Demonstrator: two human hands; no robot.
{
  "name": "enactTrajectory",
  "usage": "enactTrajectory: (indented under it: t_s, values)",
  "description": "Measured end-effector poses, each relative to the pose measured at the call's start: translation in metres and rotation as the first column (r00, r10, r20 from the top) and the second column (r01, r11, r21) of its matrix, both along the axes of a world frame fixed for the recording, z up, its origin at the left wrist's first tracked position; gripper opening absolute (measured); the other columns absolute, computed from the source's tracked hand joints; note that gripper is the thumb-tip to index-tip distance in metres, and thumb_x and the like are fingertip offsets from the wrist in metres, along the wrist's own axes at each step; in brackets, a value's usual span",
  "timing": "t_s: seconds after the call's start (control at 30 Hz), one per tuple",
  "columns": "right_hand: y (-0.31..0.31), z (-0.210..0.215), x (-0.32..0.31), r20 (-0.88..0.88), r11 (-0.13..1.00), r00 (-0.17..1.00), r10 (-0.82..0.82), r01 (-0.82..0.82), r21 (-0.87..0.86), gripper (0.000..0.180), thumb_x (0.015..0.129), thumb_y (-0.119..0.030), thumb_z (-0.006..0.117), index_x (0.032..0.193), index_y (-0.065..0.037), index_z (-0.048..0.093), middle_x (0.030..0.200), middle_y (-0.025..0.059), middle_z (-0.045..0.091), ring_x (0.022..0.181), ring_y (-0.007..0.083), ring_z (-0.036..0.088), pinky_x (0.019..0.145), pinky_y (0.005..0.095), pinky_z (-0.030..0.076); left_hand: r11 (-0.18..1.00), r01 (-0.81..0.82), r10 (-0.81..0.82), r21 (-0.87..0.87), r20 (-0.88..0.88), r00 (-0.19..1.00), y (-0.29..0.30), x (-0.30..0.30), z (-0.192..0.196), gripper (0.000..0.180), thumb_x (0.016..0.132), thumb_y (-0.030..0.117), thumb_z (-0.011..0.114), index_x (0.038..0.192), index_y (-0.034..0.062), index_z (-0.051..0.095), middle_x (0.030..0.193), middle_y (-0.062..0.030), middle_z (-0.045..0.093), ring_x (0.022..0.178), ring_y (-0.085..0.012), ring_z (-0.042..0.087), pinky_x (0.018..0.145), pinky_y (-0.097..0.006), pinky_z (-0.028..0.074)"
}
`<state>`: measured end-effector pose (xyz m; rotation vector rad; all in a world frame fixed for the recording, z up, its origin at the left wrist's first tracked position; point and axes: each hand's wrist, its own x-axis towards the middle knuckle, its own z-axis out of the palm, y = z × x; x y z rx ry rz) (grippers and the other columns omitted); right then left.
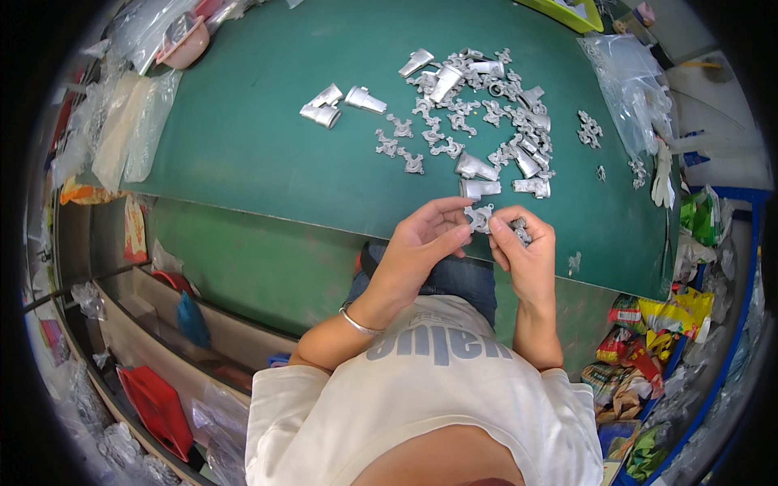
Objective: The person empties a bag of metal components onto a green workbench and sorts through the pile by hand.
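At the near edge of the table, a small grey metal casting (480, 218) with several lobes is held up between my two hands. My left hand (423, 243), fingers curled and thumb extended, takes it by its left side. Thumb and forefinger of my right hand (528, 249) pinch its right side. More small grey castings (520, 232) are tucked in the curled fingers of my right hand. Just beyond my hands lie silver tubular metal parts (480, 189), beside a loose heap of similar lobed castings (460, 121).
The green tabletop (267, 121) carries a few separate tubular parts (322, 116) left of the heap. Castings (589, 130) and a white glove (663, 182) lie at right. A pink bowl (185, 44), clear plastic bags (121, 121) and a yellow-green tray (571, 12) sit along the edges.
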<state>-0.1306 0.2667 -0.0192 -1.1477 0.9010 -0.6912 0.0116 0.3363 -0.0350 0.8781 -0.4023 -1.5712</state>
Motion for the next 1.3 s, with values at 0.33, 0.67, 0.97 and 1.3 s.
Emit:
enactTrajectory:
  t_s: [0.33, 0.67, 0.97, 1.3]
  values:
    - [0.005, -0.022, -0.032, 0.008, 0.989, 0.989, -0.145, 0.145, 0.019, 0.011, 0.084, -0.01, 0.054, 0.083, 0.001, 0.056, 0.063, 0.0009, 0.052, 0.043, 0.001, 0.037, 0.037, 0.0161, 0.024, 0.997, 0.025, -0.013, -0.069, 0.17, 0.985, -0.011, -0.022, -0.011, 0.023, 0.078, 0.0, 0.056, 0.101, -0.0042, 0.057, 0.088, -0.0063, 0.058, 0.081, -0.012, 0.057, 0.076, -0.023, 0.046]
    - [0.015, -0.02, -0.07, 0.02, 0.97, 0.97, -0.241, 0.241, -0.027, 0.012, 0.083, -0.011, 0.055, 0.084, 0.001, 0.056, 0.067, 0.0018, 0.055, 0.048, 0.001, 0.04, 0.04, 0.0163, 0.029, 0.983, 0.167, -0.148, -0.08, 0.208, 0.967, -0.022, -0.057, -0.006, 0.025, 0.079, -0.003, 0.054, 0.103, -0.0068, 0.054, 0.094, -0.0086, 0.055, 0.083, -0.0132, 0.055, 0.076, -0.023, 0.045]
    - [0.037, -0.035, -0.114, 0.028, 0.879, 0.919, -0.393, 0.384, -0.283, 0.012, 0.079, -0.011, 0.057, 0.079, 0.001, 0.056, 0.068, 0.0004, 0.056, 0.064, 0.0048, 0.046, 0.057, 0.0211, 0.039, 0.938, 0.346, -0.32, 0.006, 0.399, 0.859, -0.023, -0.1, -0.014, 0.015, 0.081, 0.003, 0.055, 0.092, -0.0061, 0.056, 0.078, -0.0095, 0.061, 0.068, -0.0131, 0.058, 0.066, -0.022, 0.047]
    - [0.092, -0.058, -0.167, 0.097, 0.763, 0.81, -0.579, 0.58, -0.287, 0.012, 0.079, -0.009, 0.057, 0.076, 0.002, 0.056, 0.064, 0.0014, 0.055, 0.06, 0.0043, 0.046, 0.053, 0.0213, 0.038, 0.819, 0.573, -0.493, 0.032, 0.552, 0.673, -0.005, -0.15, -0.028, 0.014, 0.082, 0.008, 0.055, 0.086, -0.0052, 0.059, 0.072, -0.0087, 0.061, 0.065, -0.0116, 0.055, 0.063, -0.022, 0.044]
